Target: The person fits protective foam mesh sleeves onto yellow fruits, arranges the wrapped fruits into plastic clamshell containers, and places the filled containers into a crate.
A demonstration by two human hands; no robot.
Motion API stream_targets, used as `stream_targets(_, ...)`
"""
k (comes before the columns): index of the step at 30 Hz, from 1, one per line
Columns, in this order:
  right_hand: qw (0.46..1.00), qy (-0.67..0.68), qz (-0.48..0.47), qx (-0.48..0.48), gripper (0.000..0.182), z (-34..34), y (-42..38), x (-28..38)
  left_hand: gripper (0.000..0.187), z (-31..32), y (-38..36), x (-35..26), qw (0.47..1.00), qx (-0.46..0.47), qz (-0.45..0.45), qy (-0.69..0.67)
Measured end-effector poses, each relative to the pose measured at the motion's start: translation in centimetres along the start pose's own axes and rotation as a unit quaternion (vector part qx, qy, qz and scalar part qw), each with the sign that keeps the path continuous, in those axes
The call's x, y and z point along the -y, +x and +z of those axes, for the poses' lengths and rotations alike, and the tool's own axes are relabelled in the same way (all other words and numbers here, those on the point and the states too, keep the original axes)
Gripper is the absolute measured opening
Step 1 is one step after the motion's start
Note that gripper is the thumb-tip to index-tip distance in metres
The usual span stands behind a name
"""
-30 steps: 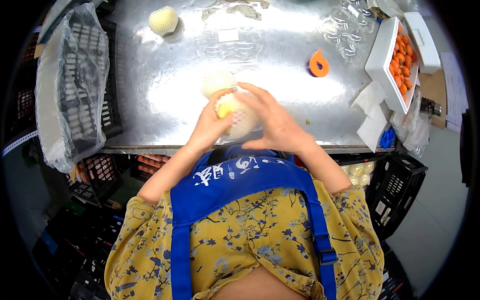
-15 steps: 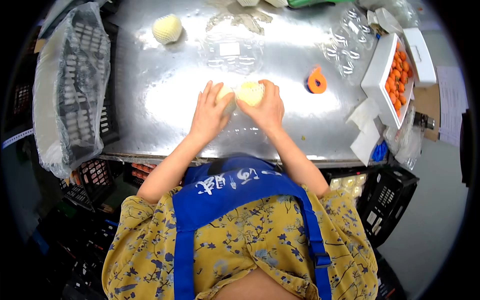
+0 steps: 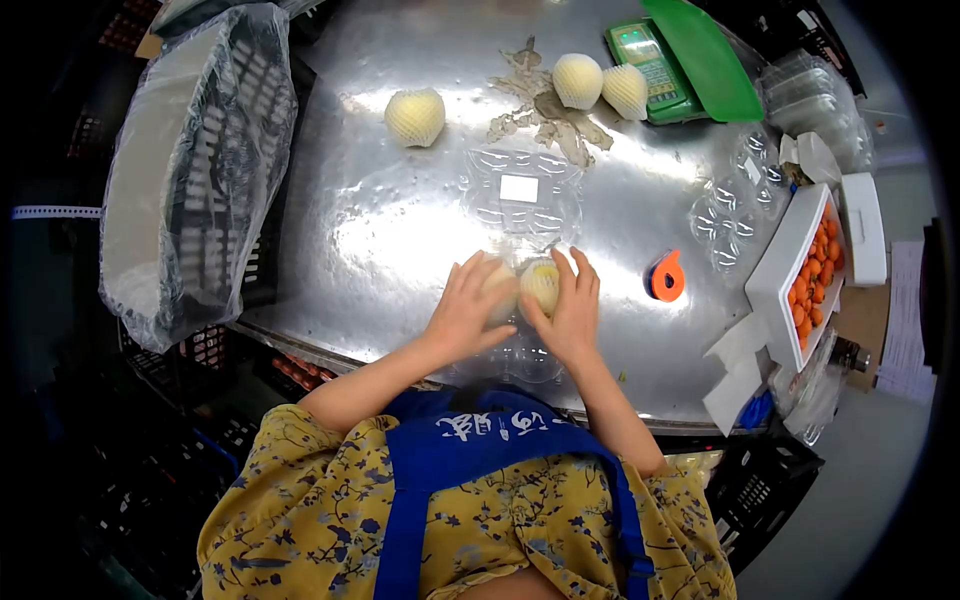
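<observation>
In the head view, my right hand (image 3: 571, 308) curves around the outer side of a pale round fruit in a foam net (image 3: 541, 286), thumb at its near side. My left hand (image 3: 468, 312) rests over a second foam-netted fruit (image 3: 502, 284), mostly hidden under its fingers. Both fruits sit side by side in a clear plastic clamshell box (image 3: 530, 352). Its lid (image 3: 545, 192), bearing a white label (image 3: 519, 188), lies opened flat on the far side. The kind of fruit is hidden by the nets.
A metal table (image 3: 340, 250) carries more netted fruits (image 3: 415, 117), a green scale (image 3: 655, 75), an orange tape dispenser (image 3: 667, 277) and clear packaging (image 3: 735, 215). A white foam box (image 3: 775, 300) of orange fruits stands right; a plastic-covered crate (image 3: 200, 180) stands left.
The camera view has shifted, bringing the scale and two more netted fruits into sight. Both hands stay at the two fruits; the left hand's fingers now cover more of its fruit.
</observation>
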State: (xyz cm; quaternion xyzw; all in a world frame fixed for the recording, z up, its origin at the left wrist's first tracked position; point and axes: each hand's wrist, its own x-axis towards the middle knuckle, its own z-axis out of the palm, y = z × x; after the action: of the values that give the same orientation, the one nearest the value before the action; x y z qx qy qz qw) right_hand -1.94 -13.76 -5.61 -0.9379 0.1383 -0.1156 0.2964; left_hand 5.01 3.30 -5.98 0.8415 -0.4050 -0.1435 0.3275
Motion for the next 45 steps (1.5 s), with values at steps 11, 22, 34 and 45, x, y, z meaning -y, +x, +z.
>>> stream_targets(11, 0.998, 0.057, -0.036, 0.022, 0.056, -0.9, 0.3, 0.3, 0.091, -7.7, 18.3, 19.8, 0.909, -0.282, -0.307, -0.025)
stream_targets(22, 0.601, 0.728, 0.282, 0.169, 0.058, -4.2, 2.1, 2.9, 0.077, -6.6, 6.2, 3.8, 0.966, -0.151, 0.045, -0.205)
stream_targets(34, 0.946, 0.313, -0.064, -0.050, 0.041, -4.6, -0.8, 4.6, 0.083, -3.4, 0.1, -7.1, 0.760, -0.123, -0.181, -0.612)
stream_targets(45, 0.485, 0.821, 0.292, 0.077, 0.031, -5.8, -1.2, 3.0, 0.084, -2.3, -2.2, -5.6, 0.498, 0.029, -0.095, -0.862)
